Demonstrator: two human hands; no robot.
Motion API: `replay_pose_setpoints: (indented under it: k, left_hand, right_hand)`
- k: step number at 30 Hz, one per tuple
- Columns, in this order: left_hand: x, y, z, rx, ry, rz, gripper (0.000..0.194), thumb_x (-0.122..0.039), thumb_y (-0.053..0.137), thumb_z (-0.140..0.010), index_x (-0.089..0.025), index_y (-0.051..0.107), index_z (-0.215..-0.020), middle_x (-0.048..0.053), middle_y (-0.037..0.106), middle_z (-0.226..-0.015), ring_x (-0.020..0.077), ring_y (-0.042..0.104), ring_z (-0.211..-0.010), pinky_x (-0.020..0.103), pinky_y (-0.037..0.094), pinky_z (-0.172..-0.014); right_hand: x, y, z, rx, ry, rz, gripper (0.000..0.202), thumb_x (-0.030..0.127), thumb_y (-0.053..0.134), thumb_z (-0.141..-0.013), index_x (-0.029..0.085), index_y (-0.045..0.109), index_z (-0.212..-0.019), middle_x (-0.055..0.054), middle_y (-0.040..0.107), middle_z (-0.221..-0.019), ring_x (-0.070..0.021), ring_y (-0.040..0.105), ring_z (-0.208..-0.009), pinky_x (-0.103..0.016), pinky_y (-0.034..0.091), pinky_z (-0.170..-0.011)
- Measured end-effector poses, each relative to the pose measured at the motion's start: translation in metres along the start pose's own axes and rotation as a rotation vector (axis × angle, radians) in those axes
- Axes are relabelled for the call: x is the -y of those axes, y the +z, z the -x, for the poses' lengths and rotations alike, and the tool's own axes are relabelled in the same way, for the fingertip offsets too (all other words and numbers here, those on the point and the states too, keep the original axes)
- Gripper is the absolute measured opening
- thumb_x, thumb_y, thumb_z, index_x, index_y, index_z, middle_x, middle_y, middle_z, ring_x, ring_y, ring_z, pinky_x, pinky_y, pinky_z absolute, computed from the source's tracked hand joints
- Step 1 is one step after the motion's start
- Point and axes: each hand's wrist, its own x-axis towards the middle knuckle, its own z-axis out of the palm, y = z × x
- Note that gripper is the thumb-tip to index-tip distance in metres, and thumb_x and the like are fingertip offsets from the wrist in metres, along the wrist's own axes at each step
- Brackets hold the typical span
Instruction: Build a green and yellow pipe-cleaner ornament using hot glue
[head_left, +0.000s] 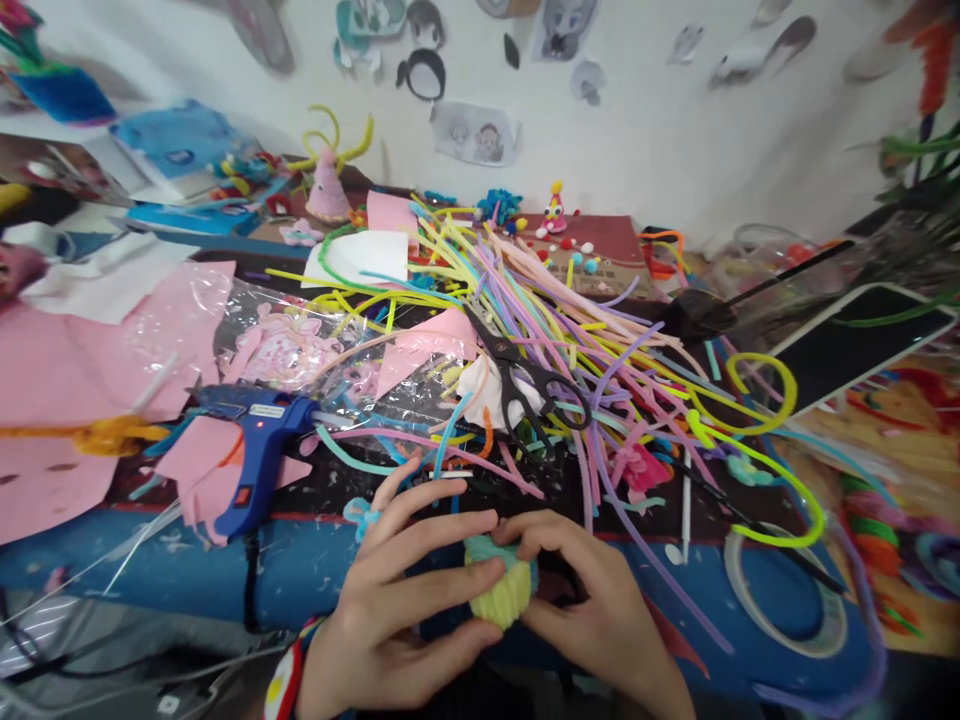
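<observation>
Between my two hands, near the table's front edge, is a small round piece of coiled pipe cleaners [504,590], yellow below and light blue-green on top. My left hand [405,590] presses its fingertips and thumb on the left side. From the right, my right hand [585,590] pinches the same piece with thumb and curled fingers. Just beyond the hands lies black-handled scissors [529,385], partly over a crumpled white scrap. A blue glue gun [259,455] rests on its side to the left, and a small blue pipe-cleaner shape [361,513] sits close to my left hand.
A large heap of pastel pipe cleaners [525,290] spreads over the middle. Pink sheets [45,350] and clear plastic wrap cover the left. At right are a tape roll [784,600] and a tilted tablet-like device [862,340]. A glue gun cord hangs over the front edge.
</observation>
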Motion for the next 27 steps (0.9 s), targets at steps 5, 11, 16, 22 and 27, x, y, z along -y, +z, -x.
replay_pose_setpoints:
  k: [5,11,16,22,27]
  left_hand:
    - [0.003,0.002,0.003,-0.012,0.017,0.004,0.040,-0.035,0.068,-0.085,-0.020,0.063,-0.122,0.011,0.067,-0.123,0.0335,0.052,-0.126,0.068,0.027,-0.111]
    - [0.002,0.003,0.001,-0.082,0.068,0.043,0.029,-0.034,0.068,-0.086,-0.023,0.067,-0.112,0.008,0.066,-0.125,0.0317,0.055,-0.123,0.067,0.029,-0.111]
    - [-0.001,0.003,-0.004,-0.081,0.070,0.044,0.022,-0.032,0.071,-0.083,-0.026,0.070,-0.104,0.005,0.063,-0.128,0.0312,0.055,-0.123,0.067,0.030,-0.111]
    - [-0.003,0.006,-0.005,-0.103,0.083,0.002,0.023,-0.028,0.073,-0.080,-0.027,0.070,-0.103,0.005,0.064,-0.125,0.0308,0.054,-0.122,0.067,0.031,-0.110]
    - [-0.008,0.010,-0.007,-0.136,0.086,-0.120,0.023,-0.027,0.076,-0.074,-0.028,0.070,-0.097,0.003,0.068,-0.117,0.0290,0.056,-0.119,0.064,0.031,-0.110]
  right_hand:
    - [-0.002,-0.001,0.002,0.018,0.015,-0.050,0.025,0.007,0.067,-0.076,0.025,0.055,-0.089,-0.003,0.073,-0.098,-0.0171,0.071,-0.091,-0.025,0.056,-0.078]
    - [-0.007,-0.003,0.006,0.071,0.018,-0.165,0.028,0.008,0.061,-0.084,0.029,0.049,-0.099,-0.004,0.070,-0.119,-0.0179,0.068,-0.109,-0.030,0.056,-0.089]
    - [-0.004,-0.001,0.001,0.063,-0.048,-0.059,0.022,0.014,0.063,-0.085,0.028,0.050,-0.095,-0.007,0.069,-0.125,-0.0224,0.061,-0.122,-0.036,0.055,-0.094]
    - [-0.003,0.003,-0.002,0.029,-0.111,-0.002,0.017,0.015,0.061,-0.086,0.028,0.050,-0.092,-0.006,0.073,-0.116,-0.0203,0.068,-0.110,-0.029,0.059,-0.082]
    - [-0.005,0.004,-0.002,0.014,-0.164,0.049,0.016,0.017,0.058,-0.089,0.028,0.054,-0.100,-0.005,0.074,-0.114,-0.0192,0.069,-0.107,-0.028,0.059,-0.083]
